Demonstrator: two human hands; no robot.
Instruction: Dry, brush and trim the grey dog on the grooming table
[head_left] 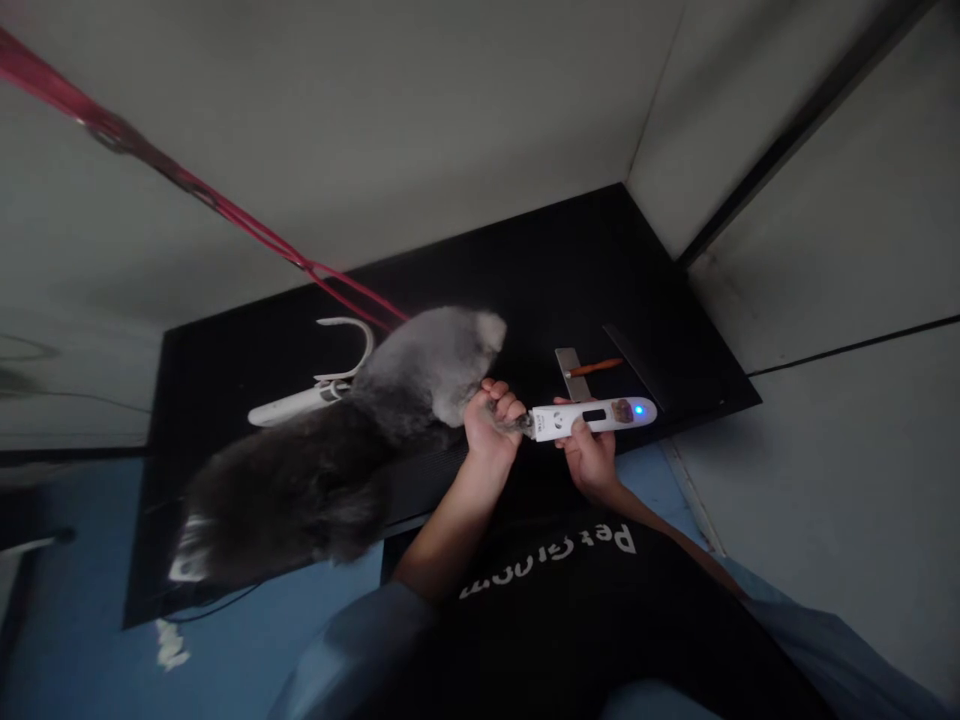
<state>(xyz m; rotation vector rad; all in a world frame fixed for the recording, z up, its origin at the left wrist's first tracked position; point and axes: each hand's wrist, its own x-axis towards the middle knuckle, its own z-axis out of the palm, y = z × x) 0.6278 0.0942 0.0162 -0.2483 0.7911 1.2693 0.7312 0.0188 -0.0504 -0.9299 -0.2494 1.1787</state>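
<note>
A grey dog (433, 362) is on the black table, its hindquarters trimmed short and its front part dark and fluffy. My left hand (491, 425) is wrapped around the dog's hind leg, with the paw (523, 424) sticking out on the right. In my right hand (589, 455) is a white hair clipper (553, 424) with a glowing blue light at its far right end. The clipper's head is at the paw, touching it or very close. Where the blade meets the fur is too small to make out.
The black table (570, 250) stands against a pale wall. Beyond the clipper lie a slicker brush (596, 367) with an orange-brown handle and a dark comb (634, 365). A white curved-armed object (296, 408) lies behind the dog. Red straps (255, 225) run down toward the dog from upper left.
</note>
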